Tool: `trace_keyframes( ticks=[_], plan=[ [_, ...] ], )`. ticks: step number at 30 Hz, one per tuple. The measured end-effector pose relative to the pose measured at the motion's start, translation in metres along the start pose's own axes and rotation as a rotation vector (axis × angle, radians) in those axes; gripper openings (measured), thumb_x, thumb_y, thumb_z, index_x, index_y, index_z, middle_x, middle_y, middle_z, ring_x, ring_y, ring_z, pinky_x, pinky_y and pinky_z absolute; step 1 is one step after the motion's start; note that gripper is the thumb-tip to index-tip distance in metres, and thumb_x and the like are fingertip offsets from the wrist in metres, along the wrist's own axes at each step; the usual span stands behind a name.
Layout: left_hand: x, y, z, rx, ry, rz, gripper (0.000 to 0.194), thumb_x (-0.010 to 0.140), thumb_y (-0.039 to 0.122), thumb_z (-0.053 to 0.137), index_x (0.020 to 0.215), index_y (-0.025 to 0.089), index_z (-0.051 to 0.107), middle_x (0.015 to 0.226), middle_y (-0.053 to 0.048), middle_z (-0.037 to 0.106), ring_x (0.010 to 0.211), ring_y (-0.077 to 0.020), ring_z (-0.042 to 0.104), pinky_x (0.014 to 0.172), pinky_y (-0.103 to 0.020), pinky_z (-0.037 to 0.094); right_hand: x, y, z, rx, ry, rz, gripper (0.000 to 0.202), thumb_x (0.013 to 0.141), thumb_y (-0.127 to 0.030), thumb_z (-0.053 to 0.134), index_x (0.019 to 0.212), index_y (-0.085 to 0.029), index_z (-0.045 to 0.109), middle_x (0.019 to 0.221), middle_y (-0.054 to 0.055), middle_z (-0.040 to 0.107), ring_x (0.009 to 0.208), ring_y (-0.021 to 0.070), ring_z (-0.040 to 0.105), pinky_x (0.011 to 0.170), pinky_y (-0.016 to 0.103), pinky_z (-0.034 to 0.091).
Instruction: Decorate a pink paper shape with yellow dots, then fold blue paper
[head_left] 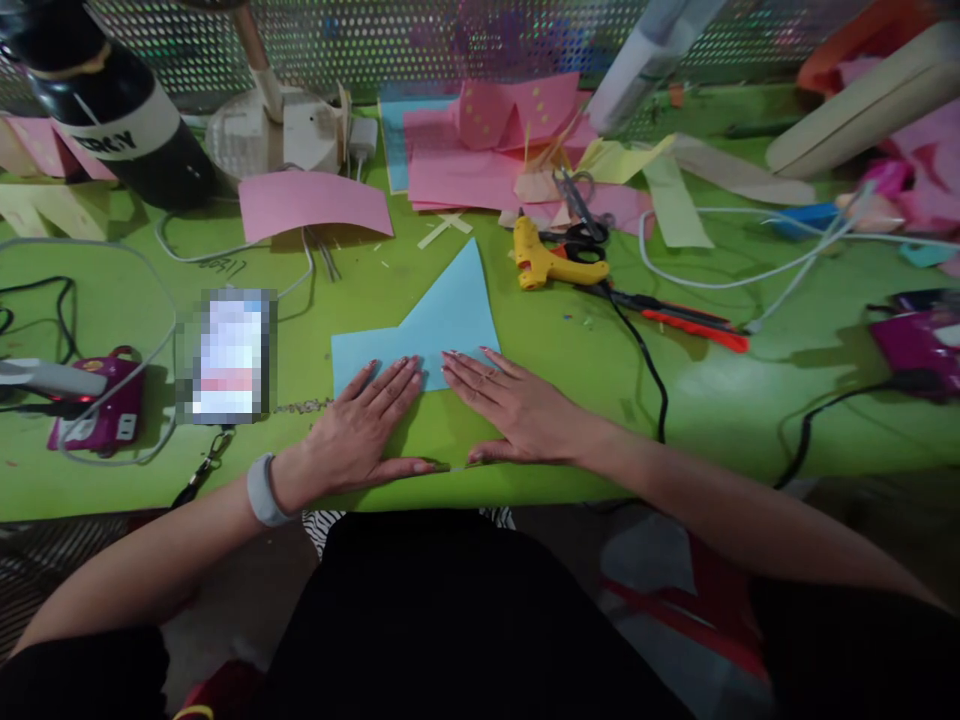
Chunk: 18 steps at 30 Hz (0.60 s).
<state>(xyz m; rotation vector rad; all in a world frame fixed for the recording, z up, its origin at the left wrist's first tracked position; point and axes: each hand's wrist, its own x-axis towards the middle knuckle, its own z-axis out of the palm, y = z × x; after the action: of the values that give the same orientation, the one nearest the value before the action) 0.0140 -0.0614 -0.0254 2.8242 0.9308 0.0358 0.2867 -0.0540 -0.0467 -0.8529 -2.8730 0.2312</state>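
A folded sheet of light blue paper [450, 310] lies on the green table [420, 490], with one pointed corner sticking up toward the back. My left hand [367, 425] rests flat on its lower left part, fingers stretched out. On the lower right part my right hand [510, 405] lies flat too, its fingertips pressing along the paper's near edge. Both thumbs stretch toward each other near the table's front edge. A grey band circles my left wrist. Beyond the paper, to the right, is a yellow glue gun [555, 262].
Behind the glue gun lie scissors [581, 215] and pink paper sheets [472, 175]; a red and black utility knife [675, 318] lies to its right. A blurred phone [229, 355], a lamp base [277, 130] and a black bottle [127, 120] stand left. Cables cross both sides.
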Motion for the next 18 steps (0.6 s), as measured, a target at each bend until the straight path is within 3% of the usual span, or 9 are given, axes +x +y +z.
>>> trace_keyframes(
  ticks=[3,6,8,10,12,14,16,18],
  plan=[
    [-0.019,-0.007,-0.003,0.022,-0.004,-0.039,0.099,0.088,0.073,0.036,0.154,0.004,0.011,0.16,-0.02,0.018,0.15,-0.0292,0.013,0.122,-0.044,0.01,-0.014,0.007,-0.002,-0.038,-0.023,0.044,0.098,0.09,-0.072,0.033,0.155,-0.005,0.002,0.157,0.024,0.024,0.147,0.0324,0.021,0.118,0.057,0.022],
    [-0.038,-0.012,-0.003,0.044,-0.002,-0.104,0.103,0.086,0.075,0.038,0.154,0.006,0.005,0.161,-0.02,0.016,0.15,-0.0297,0.012,0.122,-0.044,0.012,-0.031,0.014,-0.006,-0.104,-0.03,0.093,0.096,0.092,-0.07,0.031,0.154,-0.003,0.003,0.156,0.025,0.025,0.146,0.033,0.025,0.116,0.057,0.024],
    [-0.047,-0.013,-0.002,0.052,-0.002,-0.123,0.103,0.085,0.076,0.038,0.155,0.009,0.002,0.161,-0.019,0.015,0.15,-0.0295,0.013,0.122,-0.045,0.013,-0.037,0.015,-0.015,-0.14,0.003,0.112,0.09,0.094,-0.067,0.031,0.153,0.0,0.016,0.153,0.027,0.032,0.143,0.0343,0.032,0.114,0.056,0.027],
    [-0.05,-0.013,0.0,0.056,0.002,-0.128,0.103,0.085,0.076,0.038,0.155,0.01,-0.001,0.162,-0.018,0.015,0.15,-0.0294,0.013,0.122,-0.046,0.013,-0.033,0.011,-0.03,-0.151,0.075,0.152,0.076,0.096,-0.06,0.036,0.144,-0.001,0.039,0.144,0.026,0.048,0.136,0.0347,0.043,0.111,0.054,0.033],
    [-0.049,-0.012,0.001,0.056,0.011,-0.127,0.104,0.085,0.076,0.037,0.155,0.01,-0.003,0.162,-0.018,0.015,0.15,-0.0298,0.013,0.122,-0.047,0.013,-0.015,0.002,-0.047,-0.119,0.166,0.259,0.052,0.098,-0.049,0.042,0.122,-0.008,0.062,0.123,0.021,0.066,0.118,0.0317,0.059,0.099,0.047,0.044],
    [-0.048,-0.011,0.002,0.054,0.019,-0.132,0.103,0.085,0.076,0.037,0.155,0.011,-0.003,0.162,-0.018,0.014,0.149,-0.0303,0.014,0.122,-0.047,0.013,0.014,-0.007,-0.061,-0.014,0.19,0.396,0.042,0.098,-0.045,0.042,0.091,-0.014,0.07,0.09,0.013,0.073,0.086,0.0246,0.067,0.078,0.038,0.049],
    [-0.047,-0.011,0.002,0.05,0.027,-0.139,0.103,0.085,0.077,0.036,0.155,0.011,-0.002,0.162,-0.018,0.014,0.149,-0.0308,0.014,0.121,-0.047,0.013,0.049,-0.013,-0.065,0.219,0.009,0.479,0.043,0.095,-0.048,0.047,0.073,-0.016,0.066,0.071,0.006,0.07,0.067,0.0179,0.064,0.063,0.03,0.046],
    [-0.046,-0.01,0.001,0.048,0.033,-0.141,0.103,0.085,0.076,0.037,0.155,0.012,-0.002,0.162,-0.018,0.014,0.149,-0.0313,0.015,0.121,-0.047,0.013,0.081,-0.014,-0.061,0.545,-0.275,0.567,0.049,0.09,-0.052,0.052,0.058,-0.016,0.06,0.054,0.002,0.063,0.05,0.0131,0.06,0.055,0.026,0.045]
  ],
)
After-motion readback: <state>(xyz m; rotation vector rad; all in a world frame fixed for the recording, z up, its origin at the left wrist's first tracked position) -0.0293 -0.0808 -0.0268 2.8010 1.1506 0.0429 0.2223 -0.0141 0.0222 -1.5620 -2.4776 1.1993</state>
